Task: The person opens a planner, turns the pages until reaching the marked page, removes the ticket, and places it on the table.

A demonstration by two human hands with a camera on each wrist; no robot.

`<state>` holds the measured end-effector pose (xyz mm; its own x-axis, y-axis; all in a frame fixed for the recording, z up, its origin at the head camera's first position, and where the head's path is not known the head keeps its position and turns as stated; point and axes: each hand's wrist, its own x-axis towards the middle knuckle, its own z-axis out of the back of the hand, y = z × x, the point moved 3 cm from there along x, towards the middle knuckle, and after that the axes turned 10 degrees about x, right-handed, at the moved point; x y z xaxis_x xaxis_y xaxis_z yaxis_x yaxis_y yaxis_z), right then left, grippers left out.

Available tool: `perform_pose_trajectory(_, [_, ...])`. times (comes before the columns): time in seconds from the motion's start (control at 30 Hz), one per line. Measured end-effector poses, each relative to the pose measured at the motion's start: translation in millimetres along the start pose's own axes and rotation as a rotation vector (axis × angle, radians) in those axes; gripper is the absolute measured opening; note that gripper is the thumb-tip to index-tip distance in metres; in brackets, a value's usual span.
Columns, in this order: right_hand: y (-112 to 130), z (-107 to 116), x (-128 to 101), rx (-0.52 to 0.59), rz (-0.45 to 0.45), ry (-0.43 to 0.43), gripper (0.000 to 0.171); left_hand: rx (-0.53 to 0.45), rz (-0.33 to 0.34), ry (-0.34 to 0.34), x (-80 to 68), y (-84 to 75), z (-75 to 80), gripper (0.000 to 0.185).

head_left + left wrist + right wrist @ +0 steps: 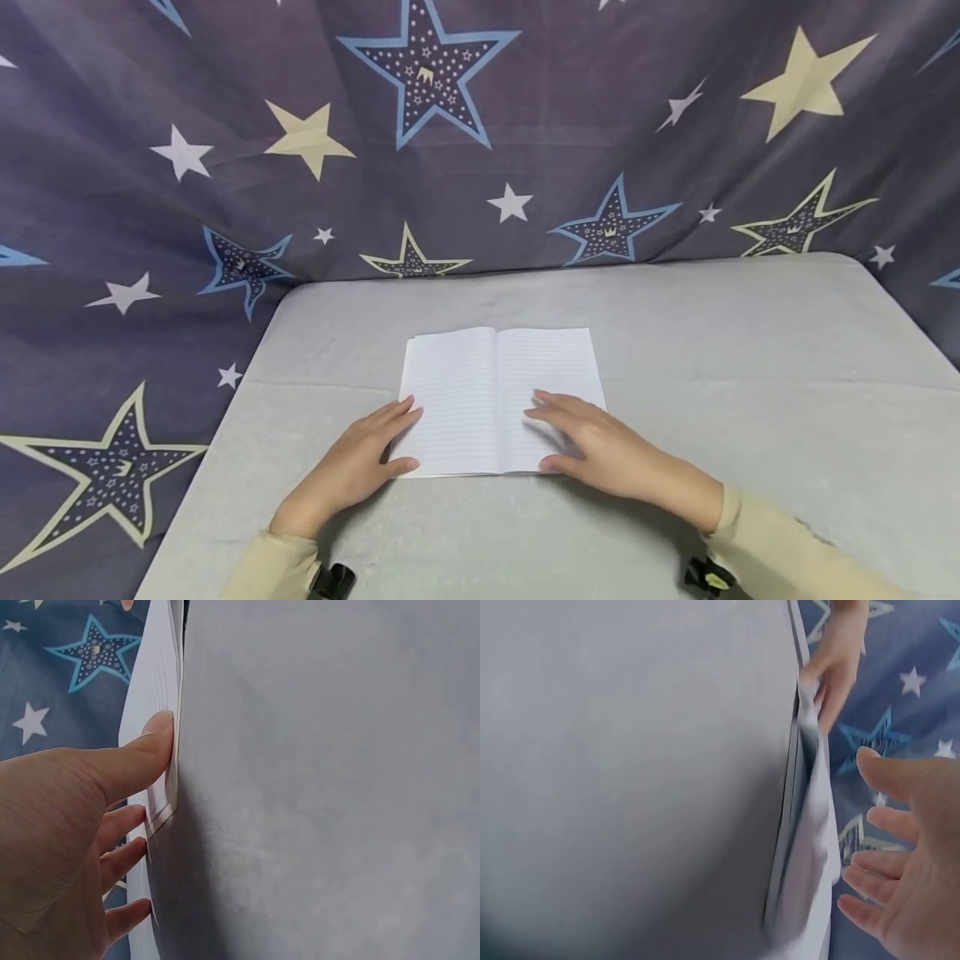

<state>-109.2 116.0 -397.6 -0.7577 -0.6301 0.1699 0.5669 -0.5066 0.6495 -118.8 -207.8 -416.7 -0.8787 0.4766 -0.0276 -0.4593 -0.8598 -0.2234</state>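
A dark star-printed curtain (480, 150) hangs behind and to the left of a table under a grey cloth (750, 375), its folds meeting the table's far edge and left side. Near the middle of the table, a little toward the near edge, lies an open lined notebook (480, 392), flat, both ruled pages showing and the spine running away from the person. The right hand (592, 442) lies over the lower part of the right page, fingers straight and slightly spread, pointing toward the spine; in the right wrist view the page beneath looks lifted and blurred, and whether the fingers touch it I cannot tell. The left hand (360, 462) rests at the notebook's near left corner, fingers loosely extended, the thumb pressed against the page edge, as the left wrist view shows. Cream sleeves (772, 542) cover both forearms at the near edge.
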Motion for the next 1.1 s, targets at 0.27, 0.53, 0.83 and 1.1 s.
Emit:
perform_pose_trajectory(0.27, [-39, 23, -23, 0.155, -0.141, 0.023, 0.071, -0.010, 0.009, 0.029, -0.4, 0.9, -0.8, 0.069])
perform_pose_trajectory(0.53, [-55, 26, -32, 0.194, -0.136, 0.005, 0.080, -0.026, 0.015, 0.039, -1.1, 1.4, -0.5, 0.069])
perform_pose_trajectory(0.83, [-56, 22, -29, 0.108, -0.178, -0.053, 0.069, -0.039, 0.023, 0.047, -1.5, 2.2, -1.0, 0.069])
perform_pose_trajectory(1.1, [-51, 17, -27, 0.058, -0.247, -0.111, 0.068, -0.038, 0.014, 0.036, -2.4, 2.6, -2.2, 0.069])
